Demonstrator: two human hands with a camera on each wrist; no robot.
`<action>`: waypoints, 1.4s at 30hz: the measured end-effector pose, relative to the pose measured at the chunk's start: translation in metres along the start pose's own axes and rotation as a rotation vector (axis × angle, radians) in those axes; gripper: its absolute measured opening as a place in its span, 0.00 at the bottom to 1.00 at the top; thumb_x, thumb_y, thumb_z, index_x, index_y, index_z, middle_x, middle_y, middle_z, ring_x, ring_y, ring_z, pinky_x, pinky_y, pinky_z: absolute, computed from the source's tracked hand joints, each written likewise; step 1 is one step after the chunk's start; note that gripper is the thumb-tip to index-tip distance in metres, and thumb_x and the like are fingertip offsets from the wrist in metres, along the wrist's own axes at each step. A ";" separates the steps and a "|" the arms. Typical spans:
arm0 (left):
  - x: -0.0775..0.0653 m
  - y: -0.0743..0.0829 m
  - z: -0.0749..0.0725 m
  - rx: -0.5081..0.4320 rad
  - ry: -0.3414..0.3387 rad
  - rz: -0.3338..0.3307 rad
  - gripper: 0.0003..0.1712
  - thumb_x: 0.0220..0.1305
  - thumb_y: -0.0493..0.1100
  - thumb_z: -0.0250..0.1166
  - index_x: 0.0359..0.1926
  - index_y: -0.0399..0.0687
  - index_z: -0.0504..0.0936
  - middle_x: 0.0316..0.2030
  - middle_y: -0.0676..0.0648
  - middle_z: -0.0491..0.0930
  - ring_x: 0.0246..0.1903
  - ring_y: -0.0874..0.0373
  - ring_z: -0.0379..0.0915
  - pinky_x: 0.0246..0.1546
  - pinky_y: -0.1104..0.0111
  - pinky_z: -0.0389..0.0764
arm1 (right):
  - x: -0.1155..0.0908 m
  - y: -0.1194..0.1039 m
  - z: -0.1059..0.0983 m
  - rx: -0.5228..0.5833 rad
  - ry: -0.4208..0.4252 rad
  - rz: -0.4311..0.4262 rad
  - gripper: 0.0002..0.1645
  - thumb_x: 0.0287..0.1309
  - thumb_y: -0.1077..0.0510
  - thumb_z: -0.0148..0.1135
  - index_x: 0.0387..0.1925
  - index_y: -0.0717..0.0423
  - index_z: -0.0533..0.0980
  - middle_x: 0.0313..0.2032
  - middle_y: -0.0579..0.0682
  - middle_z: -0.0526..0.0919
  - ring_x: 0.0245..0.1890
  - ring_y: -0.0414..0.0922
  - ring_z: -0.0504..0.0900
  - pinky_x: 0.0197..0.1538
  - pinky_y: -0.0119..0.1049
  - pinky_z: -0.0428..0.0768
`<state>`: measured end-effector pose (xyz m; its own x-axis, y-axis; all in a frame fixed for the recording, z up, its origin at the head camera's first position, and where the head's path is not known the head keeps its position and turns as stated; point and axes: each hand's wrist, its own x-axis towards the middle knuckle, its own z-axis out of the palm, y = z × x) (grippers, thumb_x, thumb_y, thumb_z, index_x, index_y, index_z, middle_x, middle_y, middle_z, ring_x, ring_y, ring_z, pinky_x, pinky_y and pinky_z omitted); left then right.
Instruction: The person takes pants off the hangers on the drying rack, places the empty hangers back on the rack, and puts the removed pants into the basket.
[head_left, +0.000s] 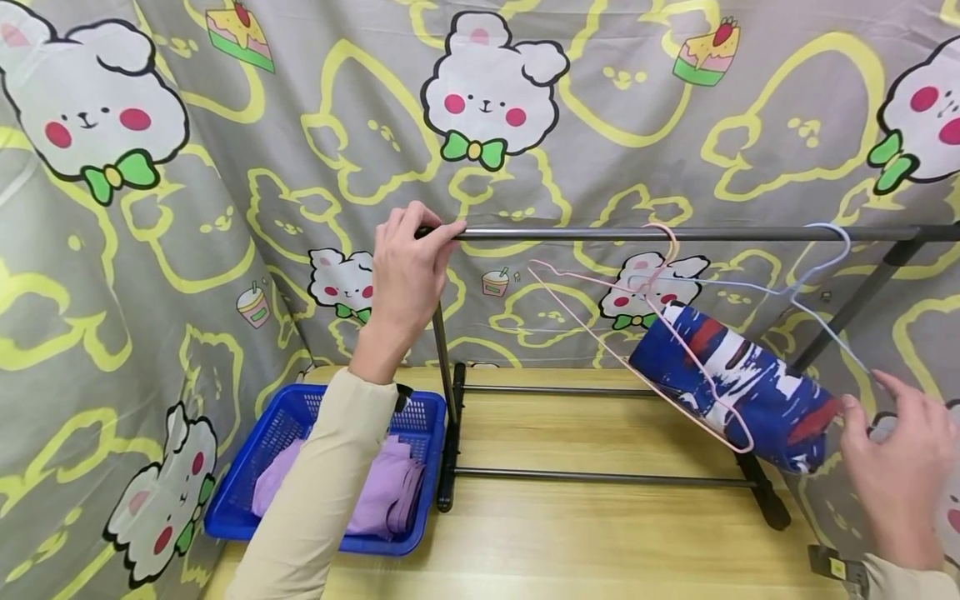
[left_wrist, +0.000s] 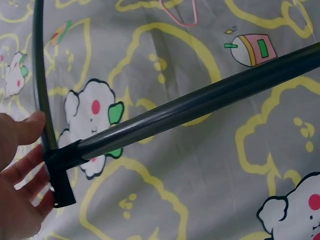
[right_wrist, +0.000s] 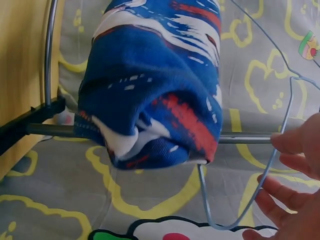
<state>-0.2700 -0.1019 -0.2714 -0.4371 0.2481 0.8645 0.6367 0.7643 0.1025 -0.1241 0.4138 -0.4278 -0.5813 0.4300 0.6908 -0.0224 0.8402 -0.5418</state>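
In the head view my left hand (head_left: 408, 275) grips the left end of the clothes rack's top bar (head_left: 555, 234), thumb along it. The left wrist view shows the fingers around the rack's corner joint (left_wrist: 65, 157). My right hand (head_left: 903, 450) is at the lower end of the blue hanger (head_left: 832, 321), fingers spread and fingertips right at its wire. A folded blue, red and white cloth (head_left: 738, 379) hangs over the blue hanger, close to the right thumb. The pink hanger (head_left: 592, 329) hangs on the bar to the left, overlapping the cloth.
A blue basket (head_left: 236, 492) with folded purple cloth (head_left: 382, 492) stands left of the rack, partly hidden by my left forearm. The rack's feet (head_left: 447, 467) stand on a wooden table (head_left: 600, 533). Patterned curtain (head_left: 637, 108) hangs behind and on both sides.
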 end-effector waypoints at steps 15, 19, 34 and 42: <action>-0.003 -0.006 0.005 0.001 0.069 -0.035 0.09 0.69 0.40 0.67 0.45 0.47 0.92 0.34 0.46 0.75 0.38 0.46 0.68 0.37 0.54 0.64 | -0.012 -0.007 0.009 0.017 0.082 0.065 0.15 0.70 0.67 0.53 0.51 0.72 0.81 0.36 0.18 0.67 0.36 0.12 0.60 0.43 0.19 0.58; -0.003 -0.005 0.004 -0.005 0.074 -0.043 0.09 0.68 0.39 0.68 0.45 0.46 0.92 0.33 0.46 0.75 0.38 0.46 0.68 0.37 0.54 0.64 | -0.013 -0.013 0.005 0.118 0.081 0.236 0.12 0.72 0.61 0.56 0.45 0.57 0.85 0.29 0.09 0.69 0.29 0.14 0.68 0.37 0.11 0.63; -0.001 -0.003 0.009 -0.022 0.104 -0.053 0.08 0.66 0.38 0.70 0.43 0.46 0.93 0.33 0.46 0.75 0.38 0.46 0.68 0.37 0.54 0.64 | -0.009 -0.028 -0.004 0.461 0.158 0.643 0.14 0.63 0.58 0.70 0.26 0.33 0.81 0.21 0.23 0.80 0.25 0.24 0.74 0.31 0.12 0.69; -0.001 -0.005 0.010 -0.020 0.117 -0.033 0.08 0.68 0.38 0.68 0.44 0.46 0.92 0.32 0.46 0.74 0.38 0.47 0.67 0.36 0.54 0.63 | -0.003 -0.033 -0.006 0.790 0.263 0.825 0.07 0.61 0.63 0.71 0.28 0.50 0.84 0.28 0.36 0.85 0.33 0.31 0.77 0.32 0.16 0.70</action>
<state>-0.2794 -0.1000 -0.2773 -0.3819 0.1511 0.9118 0.6359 0.7588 0.1406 -0.1171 0.3869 -0.4090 -0.4717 0.8816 0.0185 -0.2695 -0.1242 -0.9550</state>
